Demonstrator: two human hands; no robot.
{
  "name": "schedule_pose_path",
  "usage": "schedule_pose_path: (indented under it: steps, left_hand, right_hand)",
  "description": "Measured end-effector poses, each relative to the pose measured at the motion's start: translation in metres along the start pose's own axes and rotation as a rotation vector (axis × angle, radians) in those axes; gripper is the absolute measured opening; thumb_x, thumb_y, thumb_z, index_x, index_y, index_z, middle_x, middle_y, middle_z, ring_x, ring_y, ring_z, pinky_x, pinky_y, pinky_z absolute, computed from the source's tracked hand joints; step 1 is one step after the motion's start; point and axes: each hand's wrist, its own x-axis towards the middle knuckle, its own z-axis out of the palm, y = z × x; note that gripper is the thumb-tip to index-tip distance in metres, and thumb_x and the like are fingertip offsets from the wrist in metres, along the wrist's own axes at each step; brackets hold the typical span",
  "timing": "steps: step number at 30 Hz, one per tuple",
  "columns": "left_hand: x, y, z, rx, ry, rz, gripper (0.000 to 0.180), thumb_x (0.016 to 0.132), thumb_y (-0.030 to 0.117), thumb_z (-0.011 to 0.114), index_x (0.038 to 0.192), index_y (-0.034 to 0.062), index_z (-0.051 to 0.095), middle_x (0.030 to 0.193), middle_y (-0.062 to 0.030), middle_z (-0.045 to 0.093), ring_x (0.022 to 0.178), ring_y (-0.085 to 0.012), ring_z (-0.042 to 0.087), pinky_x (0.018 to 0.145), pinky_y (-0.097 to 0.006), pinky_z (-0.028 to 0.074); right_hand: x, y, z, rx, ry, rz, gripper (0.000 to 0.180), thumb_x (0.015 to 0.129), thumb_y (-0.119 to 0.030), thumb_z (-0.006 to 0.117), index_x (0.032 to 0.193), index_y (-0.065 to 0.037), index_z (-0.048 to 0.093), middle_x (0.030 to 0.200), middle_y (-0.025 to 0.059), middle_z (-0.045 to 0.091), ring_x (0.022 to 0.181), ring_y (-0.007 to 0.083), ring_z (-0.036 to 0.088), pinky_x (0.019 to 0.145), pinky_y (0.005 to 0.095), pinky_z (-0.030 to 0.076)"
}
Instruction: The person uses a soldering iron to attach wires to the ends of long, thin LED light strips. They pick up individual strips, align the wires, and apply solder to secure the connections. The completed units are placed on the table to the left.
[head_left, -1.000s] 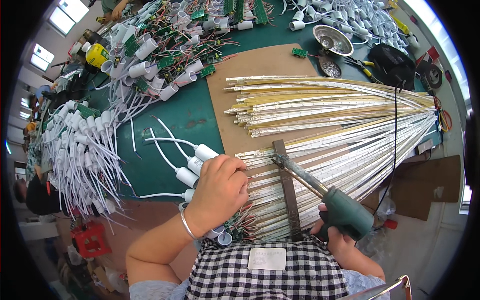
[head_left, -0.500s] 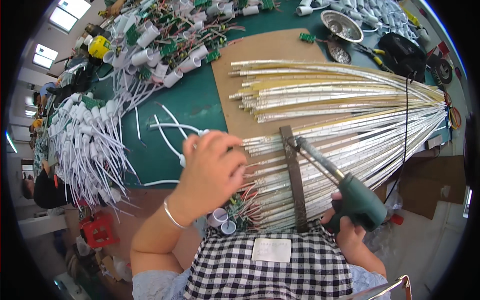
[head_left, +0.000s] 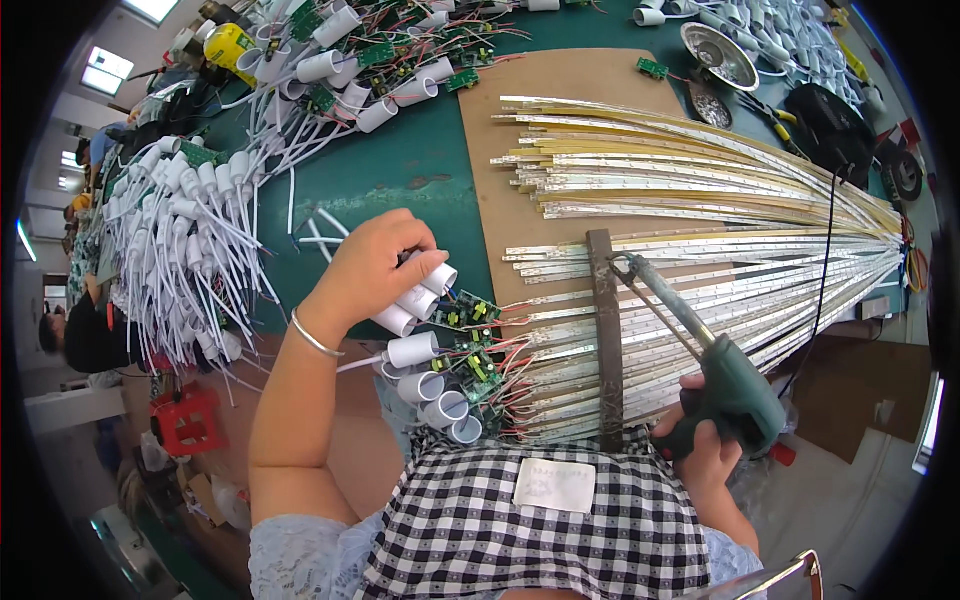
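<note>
My left hand point(head_left: 385, 262) is closed, thumb and forefinger nearly together, just above a group of white plastic tubes point(head_left: 412, 350). Whatever lies inside its fingers is hidden. White cables stick out from under that hand on the left. Beside the tubes are small green circuit boards point(head_left: 482, 370), with thin red and white wires running to a row of LED strips point(head_left: 560, 335). My right hand point(head_left: 705, 445) grips a dark green soldering gun point(head_left: 738, 400) by its handle. The gun's bent tip points left, near a dark flat bar point(head_left: 605, 340) lying across the strips.
More LED strips point(head_left: 600, 165) fan over a brown board point(head_left: 482, 190), bundled at the right. Piles of white tubes with cables point(head_left: 200, 200) fill the left and back. A metal bowl point(head_left: 718, 58), pliers point(head_left: 778, 120) and a black tape roll point(head_left: 903, 178) stand at the back right.
My left hand has shifted slightly up and left, its fingers drawing together, which uncovers the white tubes and circuit boards. My right hand keeps hold of the soldering gun; the whole view has shifted slightly.
</note>
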Motion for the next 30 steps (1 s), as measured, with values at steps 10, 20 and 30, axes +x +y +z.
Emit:
schedule_pose_path:
  steps: [10,20,30]
  left_hand:
    - [0.071,-0.008,-0.037,0.397,0.459,0.199,0.013,0.081,0.019,0.068,0.083,0.0065,0.069,0.080,-0.0097,0.060,0.082,-0.0309,0.060,0.072,-0.041,0.047]
    - [0.192,-0.018,0.008,0.760,0.589,0.180,0.025,0.084,0.028,0.067,0.103,0.0139,0.073,0.094,-0.0049,0.070,0.097,-0.0273,0.061,0.083,-0.045,0.043]
    - [0.172,-0.015,-0.002,0.035,0.349,-0.053,0.024,0.091,0.025,0.062,0.104,0.0071,0.071,0.092,-0.0059,0.075,0.089,-0.0135,0.068,0.088,-0.030,0.043]
  right_hand:
    - [0.009,0.002,0.004,0.024,0.018,-0.015,0.055,0.094,-0.029,0.059,0.130,0.009,0.042,0.116,0.0187,0.057,0.065,0.0180,0.062,0.047,0.0259,0.048]
    - [0.009,-0.001,0.003,0.012,0.061,-0.033,0.057,0.094,-0.032,0.062,0.129,0.009,0.043,0.120,0.0200,0.056,0.067,0.0195,0.063,0.047,0.0263,0.049]
    - [0.010,0.002,0.004,0.017,0.059,-0.033,0.056,0.095,-0.031,0.061,0.130,0.008,0.041,0.122,0.0211,0.054,0.067,0.0206,0.063,0.047,0.0266,0.049]
